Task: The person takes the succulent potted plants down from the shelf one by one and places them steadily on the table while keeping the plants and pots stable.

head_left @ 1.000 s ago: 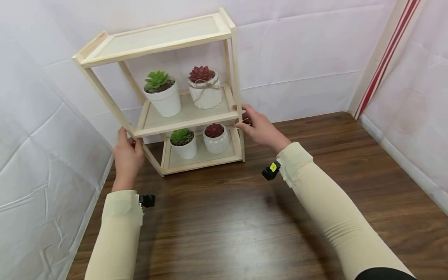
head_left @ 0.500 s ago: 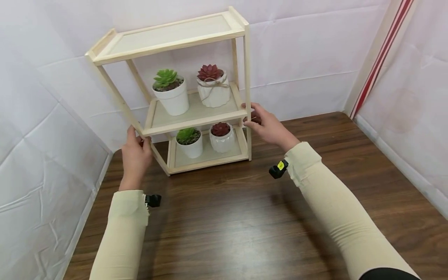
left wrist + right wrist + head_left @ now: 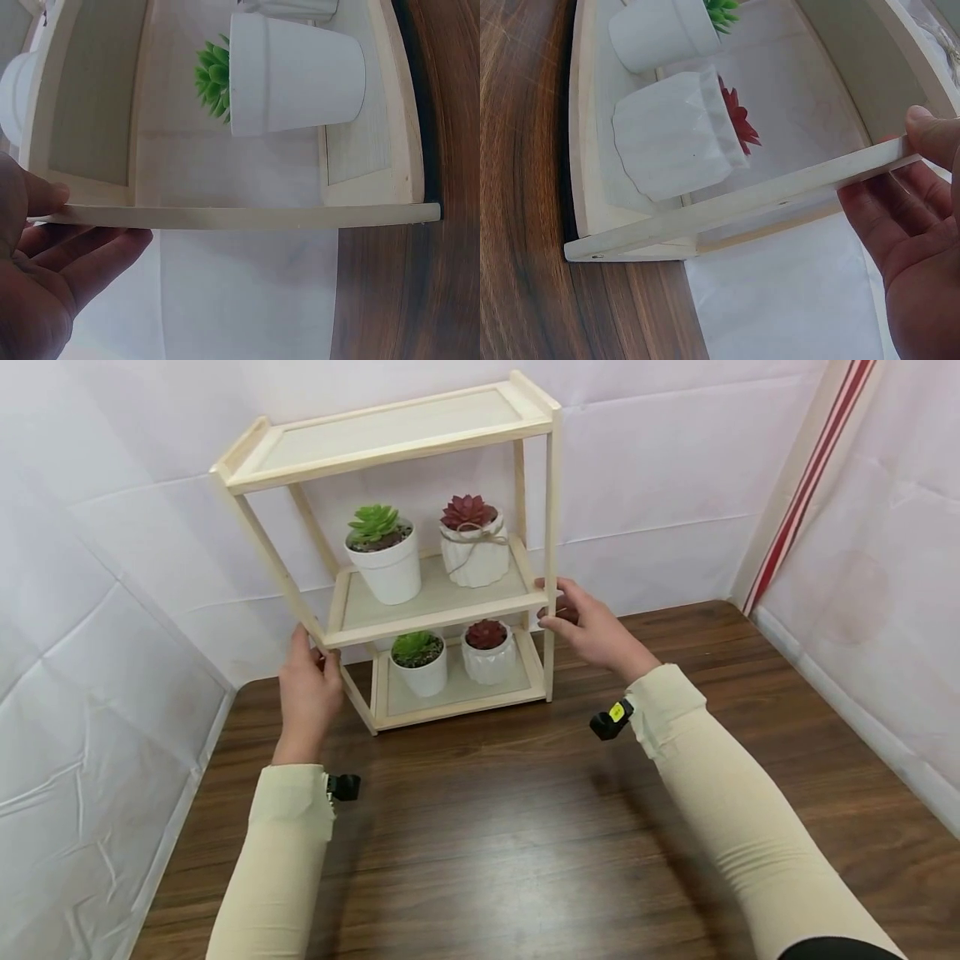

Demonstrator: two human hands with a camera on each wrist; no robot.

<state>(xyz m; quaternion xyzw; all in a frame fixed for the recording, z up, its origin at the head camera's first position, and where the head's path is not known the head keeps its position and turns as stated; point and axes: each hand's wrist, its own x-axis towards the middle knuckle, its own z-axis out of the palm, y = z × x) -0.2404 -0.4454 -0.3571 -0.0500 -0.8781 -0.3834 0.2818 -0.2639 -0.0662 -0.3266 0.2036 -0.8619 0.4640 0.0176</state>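
Observation:
A pale wooden shelf rack [image 3: 390, 631] with three levels stands upright at the back of the table. My left hand [image 3: 311, 697] pinches its front left post between thumb and fingers, just below the middle shelf. On the other side, my right hand [image 3: 592, 627] grips the front right post at the same height. The middle shelf bears a green succulent in a white pot [image 3: 386, 568] and a red succulent in a twine-tied white pot [image 3: 476, 553]. Below them are a smaller green potted succulent [image 3: 422, 670] and a red one [image 3: 489, 660]. Whether the rack's feet touch the table is unclear.
The dark wood-grain table [image 3: 480, 827] extends in front of the rack and to its right. White sheeting [image 3: 645, 485] hangs behind and on both sides. A red-striped strip [image 3: 810, 485] runs down the back right corner.
The rack has shifted to the right across the table with both hands holding its posts. All the potted succulents have moved along with it, keeping their places on the shelves.

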